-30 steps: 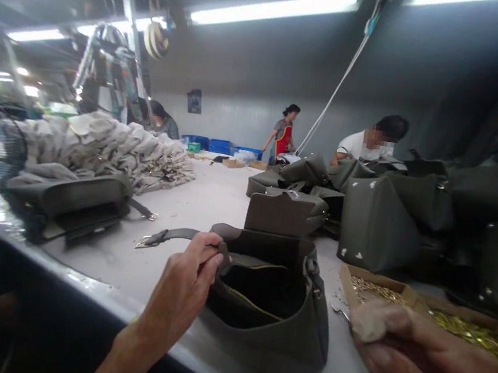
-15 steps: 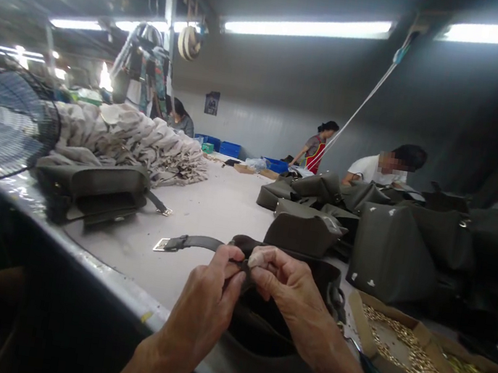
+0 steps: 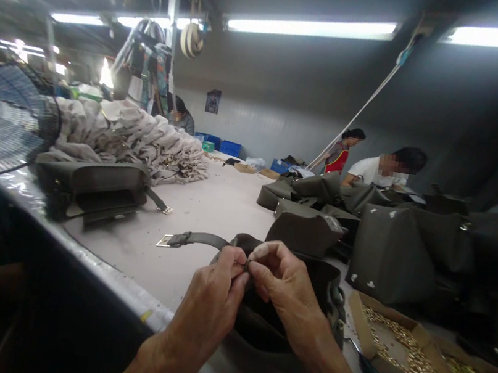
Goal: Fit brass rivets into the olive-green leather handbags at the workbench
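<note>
A dark bag [image 3: 272,346] lies open under both hands at the table's near edge. My left hand [image 3: 214,290] pinches the bag's rim near the base of a strap [image 3: 203,239], whose buckle end points left on the table. Close against it, the thumb and fingertips of my right hand [image 3: 285,285] are pressed together at the same spot; whatever small thing they hold is too hidden to name. One right fingertip has a pale covering.
Dark bags [image 3: 389,251] are heaped on the right, beside a cardboard tray [image 3: 413,367] of small gold metal parts. Another dark bag [image 3: 103,190], pale fabric pieces [image 3: 134,138] and a fan [image 3: 1,118] are at the left. Several people are farther back.
My right fingers have shifted slightly and show a more rounded pinch at the rim. The person in the red apron has moved to the right.
</note>
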Demonstrator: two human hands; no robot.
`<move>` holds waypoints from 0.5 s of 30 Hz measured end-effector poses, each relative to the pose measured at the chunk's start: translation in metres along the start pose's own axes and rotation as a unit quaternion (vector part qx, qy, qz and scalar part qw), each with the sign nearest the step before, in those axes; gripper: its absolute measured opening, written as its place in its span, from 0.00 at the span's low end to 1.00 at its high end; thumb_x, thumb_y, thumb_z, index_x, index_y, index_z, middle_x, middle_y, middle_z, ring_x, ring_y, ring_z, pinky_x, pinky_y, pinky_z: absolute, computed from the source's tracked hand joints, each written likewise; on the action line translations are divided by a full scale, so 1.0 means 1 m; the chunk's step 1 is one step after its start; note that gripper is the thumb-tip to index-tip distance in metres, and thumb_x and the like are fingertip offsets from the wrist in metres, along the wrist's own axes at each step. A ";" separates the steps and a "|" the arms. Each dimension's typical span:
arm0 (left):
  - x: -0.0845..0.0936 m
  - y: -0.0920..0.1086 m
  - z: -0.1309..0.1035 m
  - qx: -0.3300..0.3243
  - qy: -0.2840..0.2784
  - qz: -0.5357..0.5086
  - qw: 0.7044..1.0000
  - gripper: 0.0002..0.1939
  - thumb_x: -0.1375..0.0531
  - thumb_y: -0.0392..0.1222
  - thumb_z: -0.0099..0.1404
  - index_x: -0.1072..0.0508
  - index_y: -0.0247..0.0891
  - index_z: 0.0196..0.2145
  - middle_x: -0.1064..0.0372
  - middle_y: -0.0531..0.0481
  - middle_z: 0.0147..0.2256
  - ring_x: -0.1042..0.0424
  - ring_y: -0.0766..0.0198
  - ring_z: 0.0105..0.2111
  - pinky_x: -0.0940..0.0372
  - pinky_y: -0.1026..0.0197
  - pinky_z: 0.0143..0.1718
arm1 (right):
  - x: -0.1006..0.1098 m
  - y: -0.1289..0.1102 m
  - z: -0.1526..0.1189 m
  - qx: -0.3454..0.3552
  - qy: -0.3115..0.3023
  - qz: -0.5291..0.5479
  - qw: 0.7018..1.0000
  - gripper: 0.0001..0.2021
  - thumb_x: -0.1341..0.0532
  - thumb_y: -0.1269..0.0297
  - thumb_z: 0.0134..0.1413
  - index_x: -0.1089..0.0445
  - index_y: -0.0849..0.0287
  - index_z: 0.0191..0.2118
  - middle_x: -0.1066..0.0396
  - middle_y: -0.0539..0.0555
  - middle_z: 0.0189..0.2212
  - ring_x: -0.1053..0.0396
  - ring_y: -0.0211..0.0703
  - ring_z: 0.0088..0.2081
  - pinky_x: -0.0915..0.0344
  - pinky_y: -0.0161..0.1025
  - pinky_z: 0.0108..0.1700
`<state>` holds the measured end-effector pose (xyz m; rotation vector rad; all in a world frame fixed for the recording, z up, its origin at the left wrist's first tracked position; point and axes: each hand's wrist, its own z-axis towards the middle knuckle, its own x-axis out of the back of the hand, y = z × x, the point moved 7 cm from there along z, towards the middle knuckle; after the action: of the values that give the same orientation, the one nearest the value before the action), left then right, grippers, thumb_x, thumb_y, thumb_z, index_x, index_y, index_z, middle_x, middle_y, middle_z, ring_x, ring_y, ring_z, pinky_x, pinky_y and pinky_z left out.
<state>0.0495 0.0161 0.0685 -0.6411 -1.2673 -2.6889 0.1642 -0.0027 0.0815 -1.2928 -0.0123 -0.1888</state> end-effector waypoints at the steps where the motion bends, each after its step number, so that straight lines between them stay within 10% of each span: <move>1: -0.001 0.000 0.000 -0.008 0.000 0.003 1.000 0.08 0.49 0.33 0.64 0.40 0.42 0.40 0.26 0.52 0.30 0.25 0.59 0.33 0.35 0.61 0.33 | 0.000 -0.001 0.000 0.002 0.009 -0.005 1.000 0.08 0.37 0.65 0.48 0.35 0.60 0.34 0.37 0.47 0.26 0.45 0.30 0.22 0.49 0.30 0.22; 9: 0.007 0.016 -0.021 -0.178 0.140 0.181 0.957 0.12 0.48 0.28 0.61 0.36 0.38 0.41 0.34 0.44 0.38 0.34 0.56 0.41 0.35 0.53 0.43 | 0.001 0.006 -0.005 0.006 0.051 -0.038 0.998 0.04 0.41 0.66 0.49 0.33 0.61 0.30 0.38 0.47 0.22 0.42 0.32 0.22 0.44 0.30 0.22; 15: 0.017 -0.023 -0.022 0.031 0.151 0.087 0.984 0.17 0.48 0.31 0.56 0.38 0.36 0.45 0.36 0.41 0.44 0.34 0.52 0.46 0.36 0.47 0.47 | 0.002 0.030 0.004 -0.001 0.064 -0.019 0.998 0.01 0.42 0.69 0.49 0.34 0.60 0.30 0.36 0.47 0.21 0.36 0.33 0.23 0.42 0.30 0.23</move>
<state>0.0213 0.0158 0.0469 -0.3044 -1.1508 -2.4759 0.1709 0.0088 0.0546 -1.2819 0.0727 -0.3049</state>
